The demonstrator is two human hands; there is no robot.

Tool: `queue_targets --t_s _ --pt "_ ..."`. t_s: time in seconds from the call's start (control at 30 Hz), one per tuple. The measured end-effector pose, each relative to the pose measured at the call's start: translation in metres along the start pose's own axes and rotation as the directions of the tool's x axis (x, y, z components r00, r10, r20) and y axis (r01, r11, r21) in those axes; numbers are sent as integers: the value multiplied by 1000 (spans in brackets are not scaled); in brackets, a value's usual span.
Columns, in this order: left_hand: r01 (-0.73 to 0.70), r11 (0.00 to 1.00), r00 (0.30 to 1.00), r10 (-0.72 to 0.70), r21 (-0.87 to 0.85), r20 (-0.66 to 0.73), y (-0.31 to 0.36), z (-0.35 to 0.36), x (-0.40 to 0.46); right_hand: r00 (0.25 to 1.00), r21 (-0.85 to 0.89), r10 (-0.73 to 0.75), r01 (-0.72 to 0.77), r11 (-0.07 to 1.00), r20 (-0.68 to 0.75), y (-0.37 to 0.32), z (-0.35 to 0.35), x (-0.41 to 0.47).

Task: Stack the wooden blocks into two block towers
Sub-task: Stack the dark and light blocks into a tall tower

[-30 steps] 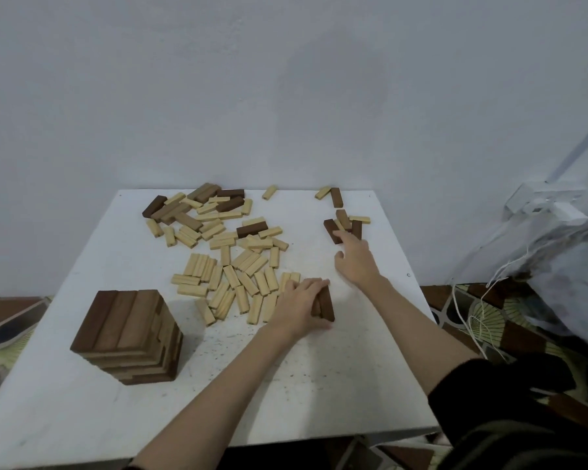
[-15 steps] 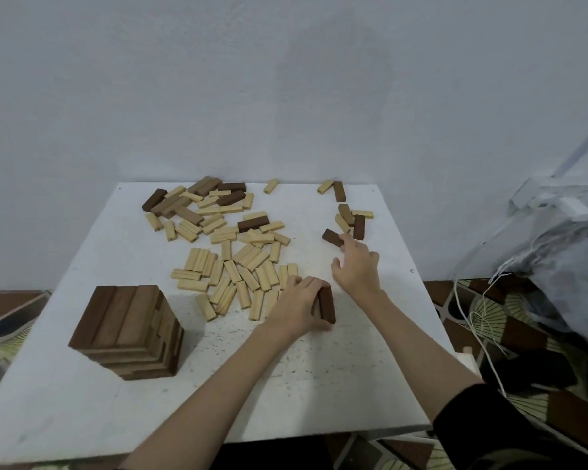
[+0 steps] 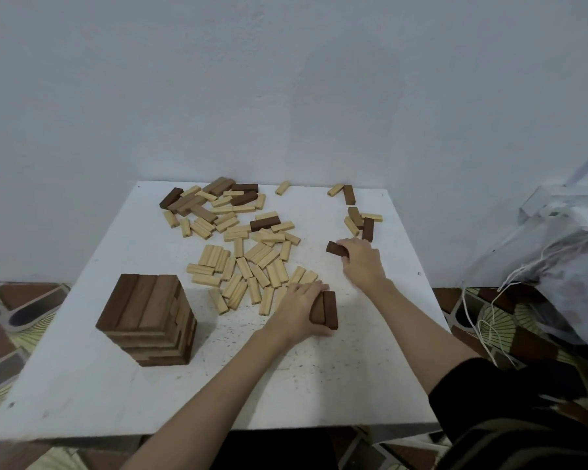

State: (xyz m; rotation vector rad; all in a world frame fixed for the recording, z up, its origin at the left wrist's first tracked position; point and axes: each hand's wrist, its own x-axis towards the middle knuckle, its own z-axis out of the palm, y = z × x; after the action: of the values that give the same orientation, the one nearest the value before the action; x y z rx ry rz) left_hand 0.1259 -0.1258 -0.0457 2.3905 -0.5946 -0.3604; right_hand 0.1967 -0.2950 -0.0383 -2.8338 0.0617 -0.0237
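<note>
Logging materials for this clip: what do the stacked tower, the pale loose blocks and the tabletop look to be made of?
Stacked tower: dark brown wood, matt; lengthwise grain shows on its top blocks.
Pale loose blocks: light, seemingly unstained wood with grooved faces.
Tabletop: white painted or laminated board, speckled and scuffed; which one is unclear.

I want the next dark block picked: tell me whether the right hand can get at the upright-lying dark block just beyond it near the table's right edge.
Probably yes. The right hand already grips one dark block, so it would have to set that down first. The dark block beyond it lies close behind the fingers with only a light block beside it, nothing on top.
</note>
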Motion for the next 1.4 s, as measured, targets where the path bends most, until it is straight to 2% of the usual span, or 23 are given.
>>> queue_targets --t_s 0.07,0.13,0.2,0.27,0.47,0.6,0.9,1.07,1.17,1.23,1.3,1.4 --pt "28 998 1000 -29 -63 -13 1 -1 -1 998 45 52 -51 998 -32 1 2 -4" --pt "55 990 998 -57 -129 -13 2 -2 -3 991 191 131 -122 974 -37 1 3 -15" --pt "64 987 998 -66 -145 -8 1 -1 -3 980 324 197 -181 929 -16 1 2 -29" --pt "61 987 998 -62 -150 0 2 0 -6 974 366 225 -217 905 21 0 0 -46" --pt "63 987 998 -61 -150 14 1 2 -14 966 415 238 -257 873 96 -11 -4 -88" --pt "102 969 994 -90 -224 64 5 2 -14 965 443 236 -264 857 118 -20 -5 -103" --pt "100 965 995 -100 -242 16 0 3 -32 948 473 262 -316 822 179 -30 -1 -119" --pt "100 980 995 -99 -172 16 -8 -2 -46 952 483 225 -300 822 209 -41 4 -127" --pt "119 986 992 -112 -119 64 -14 -8 -51 952 523 201 -296 799 232 -47 2 -131" --pt "134 977 989 -120 -169 91 -16 -16 -50 946 518 203 -310 797 253 -48 2 -133" --pt "145 966 989 -136 -214 54 -16 -28 -46 942 488 215 -319 812 258 -48 5 -136" --pt "129 974 990 -115 -187 86 -13 -36 -38 947 409 215 -298 863 237 -51 13 -148"
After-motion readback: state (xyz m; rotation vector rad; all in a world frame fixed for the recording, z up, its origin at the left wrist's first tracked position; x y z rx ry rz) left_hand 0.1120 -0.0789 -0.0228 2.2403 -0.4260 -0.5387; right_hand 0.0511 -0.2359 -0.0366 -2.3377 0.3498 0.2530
